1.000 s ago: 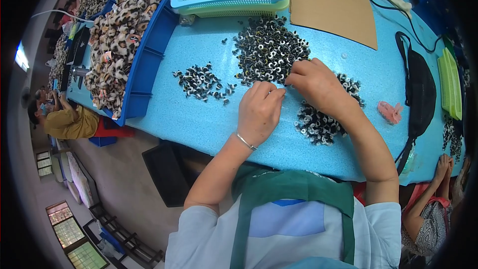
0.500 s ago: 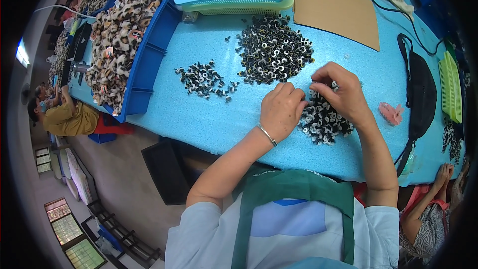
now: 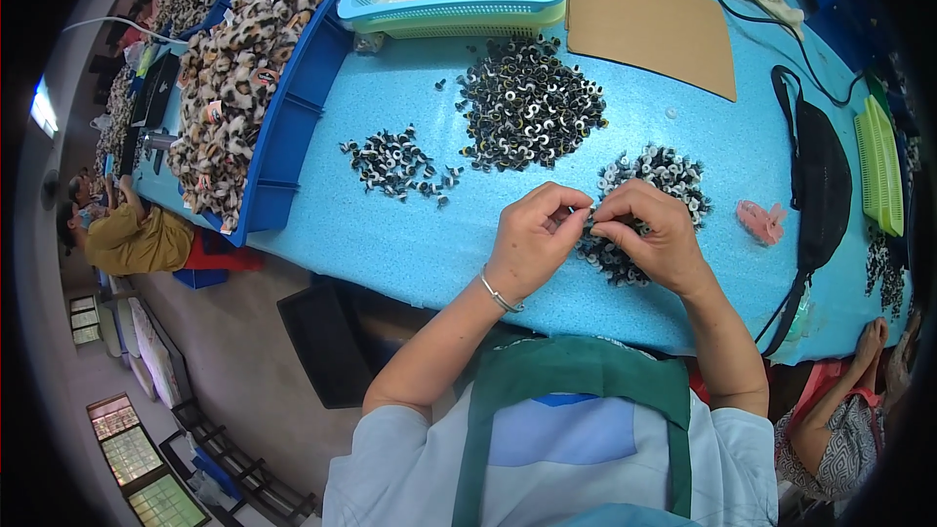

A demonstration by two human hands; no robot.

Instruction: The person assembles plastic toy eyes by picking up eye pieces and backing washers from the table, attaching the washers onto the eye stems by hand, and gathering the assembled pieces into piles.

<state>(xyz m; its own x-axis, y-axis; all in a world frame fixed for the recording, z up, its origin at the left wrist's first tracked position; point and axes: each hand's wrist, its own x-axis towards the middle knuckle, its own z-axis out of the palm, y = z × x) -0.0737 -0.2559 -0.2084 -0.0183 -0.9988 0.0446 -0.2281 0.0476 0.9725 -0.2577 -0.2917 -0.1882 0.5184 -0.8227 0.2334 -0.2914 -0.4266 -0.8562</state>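
My left hand [image 3: 535, 237] and my right hand [image 3: 652, 232] meet fingertip to fingertip over the blue table, both pinched closed. Something small and dark shows between the fingertips, too small to make out. Partly under my right hand lies a heap of small black-and-white plastic parts [image 3: 673, 176]. A bigger heap of similar black, white and yellowish parts [image 3: 532, 102] sits beyond my hands. To the left is a smaller scattered group of the parts [image 3: 390, 164]. A metal bracelet [image 3: 500, 291] circles my left wrist.
A blue bin [image 3: 283, 151] of spotted plush pieces [image 3: 234, 78] stands left. At the back are a blue basket [image 3: 459, 12] of clear plastic bits and a cardboard sheet [image 3: 649, 29]. Rightward lie pink crumpled plastic [image 3: 761, 222], a black pouch [image 3: 828, 176] and a green basket [image 3: 880, 166]. Other people sit left and right.
Both hands have come nearer to me, off the middle of the right heap, and their fingertips have drawn together. More of that heap's far side now shows.
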